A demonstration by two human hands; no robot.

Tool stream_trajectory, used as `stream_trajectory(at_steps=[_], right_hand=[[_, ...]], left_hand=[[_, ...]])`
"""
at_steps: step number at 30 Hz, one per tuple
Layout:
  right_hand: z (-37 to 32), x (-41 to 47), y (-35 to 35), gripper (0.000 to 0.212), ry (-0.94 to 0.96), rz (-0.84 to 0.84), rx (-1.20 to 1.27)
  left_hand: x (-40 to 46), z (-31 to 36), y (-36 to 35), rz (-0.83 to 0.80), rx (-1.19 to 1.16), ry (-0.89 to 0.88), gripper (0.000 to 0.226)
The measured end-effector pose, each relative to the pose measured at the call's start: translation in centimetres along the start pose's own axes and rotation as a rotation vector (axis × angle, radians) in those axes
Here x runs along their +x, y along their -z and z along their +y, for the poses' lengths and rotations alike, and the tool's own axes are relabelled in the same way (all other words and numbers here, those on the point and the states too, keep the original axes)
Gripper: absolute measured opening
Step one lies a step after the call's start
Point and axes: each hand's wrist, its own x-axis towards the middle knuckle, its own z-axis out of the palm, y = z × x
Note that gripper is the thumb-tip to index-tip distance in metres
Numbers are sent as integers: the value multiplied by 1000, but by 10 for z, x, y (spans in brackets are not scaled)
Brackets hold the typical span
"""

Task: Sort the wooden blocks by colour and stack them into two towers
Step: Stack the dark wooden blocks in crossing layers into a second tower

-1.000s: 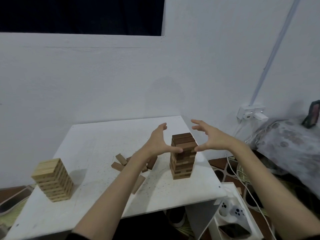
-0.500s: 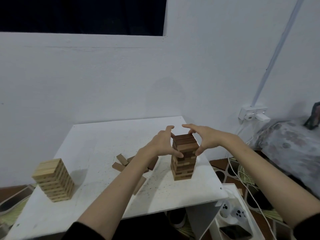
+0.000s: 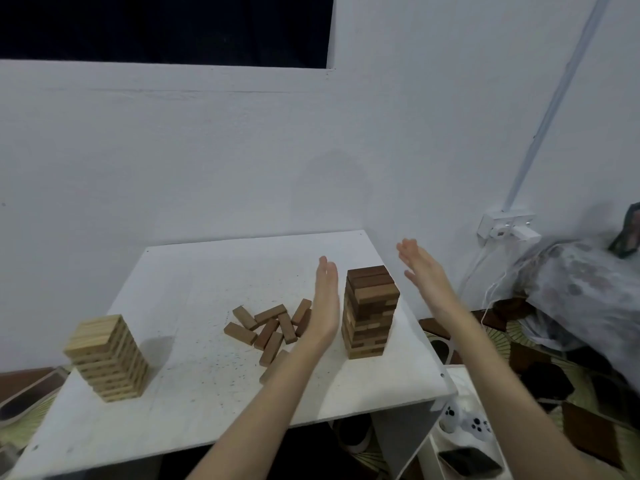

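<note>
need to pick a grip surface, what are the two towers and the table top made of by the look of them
Dark tower: wood, brown matt blocks with slight tone differences between them. Light tower: pale wood, unpainted look, faint grain lines. Table: white matt board, speckled with dark marks; probably painted or laminated, cannot tell which.

A wall socket (image 3: 504, 226) and game controllers (image 3: 465, 421) sit right of the table (image 3: 194, 393).

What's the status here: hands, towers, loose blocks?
Left hand and right hand open, flanking the dark tower, no grip. Light tower stands at table's left. Loose dark blocks lie unstacked beside left hand.
</note>
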Motion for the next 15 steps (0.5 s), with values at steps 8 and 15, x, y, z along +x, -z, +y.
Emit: stream_trajectory(at_steps=[8,15], right_hand=[[14,-33,-42,78,-21,93,327],[19,-31,-45,31,-44,85,332]], left_hand=[[-19,-21,-52,115,-63,-43,107],[-17,-26,-57,103,-45,-26,112]])
